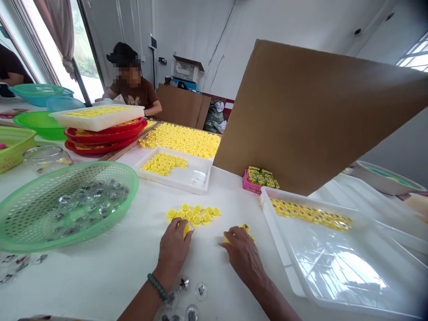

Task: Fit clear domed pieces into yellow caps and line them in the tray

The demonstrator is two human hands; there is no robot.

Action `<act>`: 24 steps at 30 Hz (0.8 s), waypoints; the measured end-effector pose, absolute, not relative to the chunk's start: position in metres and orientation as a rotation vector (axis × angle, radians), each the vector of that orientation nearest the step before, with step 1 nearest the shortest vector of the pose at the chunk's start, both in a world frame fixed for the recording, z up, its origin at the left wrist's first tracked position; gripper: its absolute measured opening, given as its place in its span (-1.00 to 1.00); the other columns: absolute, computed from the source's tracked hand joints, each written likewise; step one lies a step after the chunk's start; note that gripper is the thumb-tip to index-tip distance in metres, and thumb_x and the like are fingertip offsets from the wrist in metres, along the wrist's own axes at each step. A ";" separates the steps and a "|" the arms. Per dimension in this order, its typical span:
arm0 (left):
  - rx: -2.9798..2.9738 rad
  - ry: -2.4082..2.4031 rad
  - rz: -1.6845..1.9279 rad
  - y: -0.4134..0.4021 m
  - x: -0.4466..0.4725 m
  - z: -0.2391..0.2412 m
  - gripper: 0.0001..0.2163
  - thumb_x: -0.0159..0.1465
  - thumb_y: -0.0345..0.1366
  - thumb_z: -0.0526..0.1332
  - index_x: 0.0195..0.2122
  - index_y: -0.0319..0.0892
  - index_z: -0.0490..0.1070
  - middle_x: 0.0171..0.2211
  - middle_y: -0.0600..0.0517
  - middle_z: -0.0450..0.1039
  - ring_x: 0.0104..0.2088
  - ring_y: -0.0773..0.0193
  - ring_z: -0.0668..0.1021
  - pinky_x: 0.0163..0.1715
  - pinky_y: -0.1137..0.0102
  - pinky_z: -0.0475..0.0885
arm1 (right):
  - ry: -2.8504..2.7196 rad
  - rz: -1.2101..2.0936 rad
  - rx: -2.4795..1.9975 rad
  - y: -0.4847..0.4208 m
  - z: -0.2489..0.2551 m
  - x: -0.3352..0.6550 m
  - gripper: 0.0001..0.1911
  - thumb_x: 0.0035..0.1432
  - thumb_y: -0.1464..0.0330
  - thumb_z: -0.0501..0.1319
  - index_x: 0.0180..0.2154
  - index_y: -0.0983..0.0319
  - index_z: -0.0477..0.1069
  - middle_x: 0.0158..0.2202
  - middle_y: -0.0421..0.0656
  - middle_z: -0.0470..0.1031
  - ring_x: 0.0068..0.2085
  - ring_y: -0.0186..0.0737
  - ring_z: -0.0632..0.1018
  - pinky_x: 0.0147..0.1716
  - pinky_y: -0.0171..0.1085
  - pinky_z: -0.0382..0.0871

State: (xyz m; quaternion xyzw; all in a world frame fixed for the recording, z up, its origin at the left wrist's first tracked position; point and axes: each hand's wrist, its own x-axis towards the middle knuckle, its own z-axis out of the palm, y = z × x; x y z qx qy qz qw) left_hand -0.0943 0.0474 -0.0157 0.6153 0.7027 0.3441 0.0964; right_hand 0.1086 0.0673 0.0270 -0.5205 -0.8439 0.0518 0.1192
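Observation:
My left hand [173,246], with a beaded bracelet [157,286] at the wrist, has its fingers closed round a small round yellow plastic piece [186,230]. Just beyond it lies a loose group of similar yellow pieces [196,219] on the white table [207,276]. To the right, my right hand [244,255] is curled over more yellow pieces [246,228], some with dark centres; its fingers partly cover them. Clear round domes [201,291] with dark figures inside lie near my left wrist.
A green basket [132,187] of clear domes stands left. A white tray [200,185] of yellow pieces is ahead; another tray [321,263] with filled rows is right. Behind are a pink basket [250,183], a cardboard sheet [301,116], red trays [107,138] and a seated person [137,91].

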 end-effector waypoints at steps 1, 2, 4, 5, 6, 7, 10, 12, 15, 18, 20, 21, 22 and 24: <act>1.851 2.096 0.953 0.048 -0.096 -0.015 -0.80 0.24 -0.37 0.07 -0.12 -0.18 0.33 -0.08 -0.07 0.30 -0.04 0.15 0.39 -0.05 0.29 0.35 | -2.497 0.284 -1.425 0.058 0.030 0.104 -0.88 0.14 0.50 0.14 -0.30 0.23 0.43 -0.28 -0.11 0.40 -0.22 -0.16 0.37 -0.23 -0.23 0.25; 1.874 2.093 0.889 0.048 -0.096 -0.015 -0.81 0.24 -0.38 0.08 -0.13 -0.19 0.33 -0.09 -0.06 0.30 -0.05 0.16 0.39 -0.06 0.29 0.34 | -2.529 0.421 -1.322 0.048 0.032 0.099 -0.85 0.15 0.49 0.13 -0.25 0.22 0.43 -0.26 -0.12 0.40 -0.21 -0.17 0.38 -0.22 -0.24 0.27; 1.900 2.068 0.804 0.048 -0.095 -0.014 -0.85 0.23 -0.41 0.08 -0.18 -0.18 0.34 -0.14 -0.04 0.32 -0.09 0.18 0.40 -0.08 0.32 0.35 | -2.587 0.658 -1.144 0.027 0.032 0.092 -0.82 0.13 0.47 0.17 -0.19 0.19 0.42 -0.22 -0.14 0.41 -0.18 -0.18 0.39 -0.19 -0.25 0.28; 1.903 2.059 0.784 0.048 -0.093 -0.013 -0.87 0.23 -0.43 0.08 -0.21 -0.18 0.34 -0.17 -0.03 0.32 -0.12 0.20 0.41 -0.10 0.33 0.35 | -2.613 0.737 -1.086 0.017 0.030 0.089 -0.81 0.11 0.46 0.19 -0.19 0.18 0.41 -0.21 -0.14 0.41 -0.16 -0.18 0.40 -0.17 -0.26 0.29; 1.900 2.050 0.773 0.048 -0.092 -0.013 -0.87 0.22 -0.44 0.08 -0.23 -0.18 0.34 -0.19 -0.02 0.33 -0.13 0.20 0.41 -0.12 0.35 0.35 | -2.636 0.784 -1.051 0.010 0.026 0.087 -0.81 0.10 0.45 0.21 -0.20 0.18 0.41 -0.20 -0.15 0.42 -0.15 -0.18 0.40 -0.17 -0.27 0.29; 1.894 2.040 0.766 0.047 -0.090 -0.012 -0.88 0.22 -0.45 0.09 -0.24 -0.18 0.35 -0.21 -0.01 0.33 -0.15 0.20 0.42 -0.14 0.36 0.35 | -2.658 0.800 -1.035 0.003 0.022 0.086 -0.84 0.10 0.46 0.20 -0.22 0.18 0.41 -0.19 -0.15 0.42 -0.15 -0.19 0.40 -0.18 -0.29 0.30; 1.884 1.974 0.766 0.046 -0.085 -0.013 -0.88 0.21 -0.45 0.10 -0.23 -0.19 0.35 -0.20 -0.01 0.32 -0.16 0.20 0.43 -0.16 0.36 0.35 | -2.693 0.744 -1.047 -0.004 0.007 0.088 -0.86 0.15 0.51 0.11 -0.32 0.20 0.40 -0.23 -0.15 0.44 -0.18 -0.21 0.42 -0.22 -0.31 0.32; 1.885 1.913 0.781 0.044 -0.082 -0.014 -0.87 0.21 -0.45 0.11 -0.23 -0.19 0.35 -0.20 -0.01 0.32 -0.18 0.21 0.43 -0.17 0.35 0.35 | -2.666 0.704 -1.074 -0.003 -0.001 0.091 -0.83 0.18 0.52 0.07 -0.35 0.20 0.39 -0.26 -0.14 0.44 -0.21 -0.22 0.43 -0.23 -0.31 0.32; 1.886 1.813 0.824 0.042 -0.075 -0.014 -0.87 0.20 -0.45 0.11 -0.24 -0.19 0.35 -0.21 0.00 0.32 -0.19 0.23 0.44 -0.17 0.35 0.35 | -2.525 0.753 -1.130 0.002 -0.005 0.098 -0.83 0.18 0.49 0.07 -0.30 0.20 0.41 -0.27 -0.12 0.46 -0.22 -0.22 0.44 -0.23 -0.30 0.32; 1.865 1.728 0.844 0.041 -0.067 -0.014 -0.87 0.19 -0.45 0.12 -0.25 -0.17 0.37 -0.20 0.01 0.33 -0.20 0.23 0.45 -0.18 0.35 0.36 | -2.221 0.933 -1.263 0.008 -0.006 0.104 -0.79 0.16 0.46 0.08 -0.17 0.20 0.39 -0.31 -0.14 0.49 -0.29 -0.25 0.48 -0.26 -0.32 0.34; 1.838 1.687 0.840 0.041 -0.063 -0.013 -0.86 0.18 -0.44 0.13 -0.24 -0.16 0.38 -0.19 0.01 0.34 -0.23 0.23 0.46 -0.21 0.35 0.37 | -1.963 1.088 -1.362 0.012 -0.007 0.107 -0.83 0.12 0.43 0.11 -0.21 0.20 0.38 -0.40 -0.19 0.49 -0.38 -0.28 0.48 -0.35 -0.34 0.35; 1.826 1.668 0.839 0.042 -0.061 -0.013 -0.85 0.17 -0.43 0.13 -0.24 -0.16 0.38 -0.19 0.00 0.34 -0.25 0.23 0.46 -0.22 0.35 0.37 | -1.838 1.165 -1.392 0.015 -0.008 0.108 -0.88 0.10 0.42 0.13 -0.26 0.20 0.37 -0.44 -0.21 0.47 -0.42 -0.29 0.47 -0.39 -0.35 0.36; 1.815 1.651 0.839 0.042 -0.060 -0.013 -0.84 0.16 -0.43 0.13 -0.23 -0.15 0.39 -0.18 0.00 0.35 -0.26 0.23 0.47 -0.22 0.34 0.37 | -1.728 1.239 -1.402 0.017 -0.009 0.109 -0.92 0.08 0.40 0.15 -0.31 0.21 0.37 -0.47 -0.22 0.46 -0.45 -0.29 0.46 -0.42 -0.35 0.36; 1.787 1.630 0.841 0.043 -0.059 -0.014 -0.81 0.15 -0.42 0.14 -0.21 -0.14 0.40 -0.17 0.01 0.36 -0.29 0.24 0.48 -0.23 0.34 0.38 | -1.542 1.358 -1.376 0.021 -0.010 0.109 -0.92 0.05 0.36 0.18 -0.35 0.21 0.38 -0.49 -0.23 0.43 -0.46 -0.29 0.45 -0.44 -0.34 0.36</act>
